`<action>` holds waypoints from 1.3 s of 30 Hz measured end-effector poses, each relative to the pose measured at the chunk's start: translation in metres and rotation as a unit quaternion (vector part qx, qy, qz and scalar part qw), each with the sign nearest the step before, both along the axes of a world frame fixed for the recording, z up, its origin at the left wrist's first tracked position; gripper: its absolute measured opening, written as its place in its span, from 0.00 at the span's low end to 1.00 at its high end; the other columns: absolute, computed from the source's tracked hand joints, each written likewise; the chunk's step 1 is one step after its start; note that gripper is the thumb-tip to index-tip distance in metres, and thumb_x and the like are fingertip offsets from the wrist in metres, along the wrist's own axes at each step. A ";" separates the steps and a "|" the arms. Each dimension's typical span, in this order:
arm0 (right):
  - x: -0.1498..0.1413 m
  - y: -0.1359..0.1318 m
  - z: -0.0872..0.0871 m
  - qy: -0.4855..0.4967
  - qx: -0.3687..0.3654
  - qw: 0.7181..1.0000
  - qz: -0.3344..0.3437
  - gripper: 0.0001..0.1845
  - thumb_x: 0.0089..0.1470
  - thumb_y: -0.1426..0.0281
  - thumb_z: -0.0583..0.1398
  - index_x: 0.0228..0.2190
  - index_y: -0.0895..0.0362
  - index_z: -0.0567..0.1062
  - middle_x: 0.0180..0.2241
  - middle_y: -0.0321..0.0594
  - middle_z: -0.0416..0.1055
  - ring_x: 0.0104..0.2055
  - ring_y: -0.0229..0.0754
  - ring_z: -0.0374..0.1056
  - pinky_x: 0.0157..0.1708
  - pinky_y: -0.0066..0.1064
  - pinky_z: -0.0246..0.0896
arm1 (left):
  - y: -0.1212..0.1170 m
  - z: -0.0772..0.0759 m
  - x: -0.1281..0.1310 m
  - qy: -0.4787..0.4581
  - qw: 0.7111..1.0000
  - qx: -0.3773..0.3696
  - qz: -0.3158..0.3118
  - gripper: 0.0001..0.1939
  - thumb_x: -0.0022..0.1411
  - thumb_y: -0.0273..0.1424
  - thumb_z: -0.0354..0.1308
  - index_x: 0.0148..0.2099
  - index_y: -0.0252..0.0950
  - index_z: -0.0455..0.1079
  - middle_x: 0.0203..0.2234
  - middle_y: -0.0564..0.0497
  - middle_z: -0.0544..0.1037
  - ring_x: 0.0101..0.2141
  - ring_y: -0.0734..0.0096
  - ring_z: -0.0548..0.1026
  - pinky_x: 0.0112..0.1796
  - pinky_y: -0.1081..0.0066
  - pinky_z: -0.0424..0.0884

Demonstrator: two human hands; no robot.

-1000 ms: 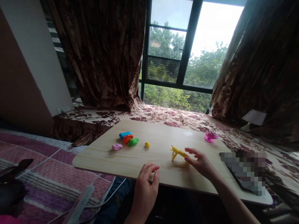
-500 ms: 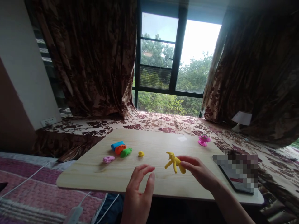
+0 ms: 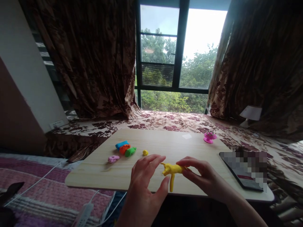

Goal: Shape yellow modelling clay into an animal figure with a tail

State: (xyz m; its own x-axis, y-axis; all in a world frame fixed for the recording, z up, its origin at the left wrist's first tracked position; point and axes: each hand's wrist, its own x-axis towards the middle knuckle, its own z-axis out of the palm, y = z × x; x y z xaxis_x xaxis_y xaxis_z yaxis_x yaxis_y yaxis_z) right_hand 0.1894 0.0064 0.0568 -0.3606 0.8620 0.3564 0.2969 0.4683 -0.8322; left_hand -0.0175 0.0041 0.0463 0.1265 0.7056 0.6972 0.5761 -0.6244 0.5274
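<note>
A yellow clay animal figure (image 3: 174, 169) with a horned or eared head and legs hangs above the near part of the wooden table (image 3: 99, 176). Fingers and thumb of my right hand (image 3: 201, 175) pinch its rear end. My left hand (image 3: 149, 183) is beside the head, thumb and fingers spread apart around a gap; whether a fingertip touches the figure is hard to tell. Beyond my left hand lies a small yellow clay lump (image 3: 145, 152). Farther left are blue clay (image 3: 121, 144), orange clay (image 3: 124, 149), green clay (image 3: 130, 152) and a pink clay piece (image 3: 113, 159).
A magenta stand-shaped clay piece (image 3: 209, 137) and a white paper scrap (image 3: 187, 136) are at the table's far right. A dark-edged tablet-like object, partly blurred (image 3: 243, 173), lies on the right. A power strip (image 3: 84, 214) with cables is at lower left.
My right hand has picked the yellow figure off the table and turned it level, head to the left. My left hand has moved right, close to its head.
</note>
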 end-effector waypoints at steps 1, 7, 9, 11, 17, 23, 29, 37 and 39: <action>-0.001 -0.001 0.001 -0.003 0.006 1.000 -0.001 0.11 0.57 0.69 0.55 0.42 0.54 0.72 0.38 0.39 0.68 0.40 0.40 0.65 0.40 0.32 0.61 | 0.000 0.001 0.001 0.019 1.000 0.025 0.001 0.19 0.53 0.28 0.57 0.49 0.45 0.66 0.45 0.50 0.72 0.49 0.62 0.67 0.53 0.56 0.60; -0.004 -0.006 0.002 -0.006 0.032 0.999 -0.012 0.10 0.57 0.72 0.55 0.41 0.54 0.71 0.38 0.39 0.66 0.39 0.39 0.64 0.38 0.31 0.61 | 0.004 -0.001 0.004 0.047 0.998 0.032 -0.005 0.12 0.52 0.27 0.56 0.41 0.43 0.68 0.35 0.54 0.77 0.41 0.64 0.72 0.53 0.51 0.57; -0.005 -0.007 -0.001 -0.006 0.034 0.999 -0.008 0.10 0.56 0.72 0.56 0.41 0.53 0.70 0.38 0.39 0.66 0.38 0.39 0.64 0.37 0.31 0.61 | 0.003 -0.002 0.005 0.044 0.999 0.022 -0.001 0.11 0.53 0.27 0.56 0.41 0.43 0.68 0.35 0.54 0.77 0.41 0.64 0.73 0.53 0.51 0.57; -0.006 -0.006 -0.004 -0.001 0.035 0.999 0.001 0.11 0.55 0.73 0.57 0.41 0.53 0.70 0.38 0.38 0.66 0.37 0.38 0.63 0.36 0.30 0.61 | 0.002 -0.003 0.005 0.040 0.999 0.013 -0.001 0.11 0.53 0.28 0.56 0.40 0.43 0.68 0.35 0.55 0.77 0.40 0.65 0.73 0.53 0.52 0.57; -0.011 -0.005 -0.010 0.018 0.052 0.998 0.003 0.14 0.53 0.77 0.57 0.42 0.53 0.70 0.38 0.37 0.66 0.37 0.36 0.64 0.36 0.29 0.61 | 0.002 -0.005 0.007 0.032 0.999 -0.022 0.002 0.10 0.54 0.31 0.56 0.41 0.44 0.67 0.35 0.56 0.76 0.41 0.65 0.73 0.54 0.53 0.55; -0.014 -0.006 -0.012 0.026 0.082 0.996 -0.012 0.14 0.52 0.79 0.58 0.41 0.54 0.71 0.38 0.38 0.66 0.38 0.38 0.66 0.36 0.30 0.62 | 0.001 -0.008 0.009 0.018 0.999 -0.038 0.014 0.08 0.55 0.32 0.55 0.39 0.45 0.67 0.34 0.58 0.76 0.40 0.67 0.73 0.55 0.52 0.53; -0.016 -0.005 -0.014 0.024 0.100 0.994 -0.024 0.18 0.51 0.80 0.58 0.43 0.51 0.71 0.38 0.37 0.67 0.38 0.38 0.66 0.36 0.29 0.63 | 0.001 -0.005 0.012 0.002 0.998 -0.055 0.041 0.06 0.53 0.34 0.56 0.36 0.43 0.70 0.32 0.55 0.78 0.40 0.62 0.74 0.54 0.50 0.56; -0.017 -0.005 -0.015 0.029 0.111 0.993 -0.029 0.17 0.51 0.79 0.58 0.42 0.52 0.71 0.39 0.38 0.67 0.39 0.38 0.66 0.37 0.29 0.63 | -0.001 -0.002 0.013 -0.005 0.995 -0.084 0.053 0.07 0.53 0.36 0.56 0.35 0.41 0.70 0.31 0.53 0.77 0.39 0.62 0.73 0.48 0.54 0.64; -0.016 -0.006 -0.014 0.035 0.095 0.994 -0.028 0.15 0.51 0.78 0.58 0.41 0.53 0.71 0.39 0.39 0.67 0.39 0.38 0.66 0.37 0.30 0.63 | -0.002 -0.002 0.010 0.009 0.996 -0.080 0.042 0.12 0.53 0.35 0.56 0.42 0.41 0.69 0.35 0.51 0.75 0.41 0.61 0.72 0.48 0.54 0.64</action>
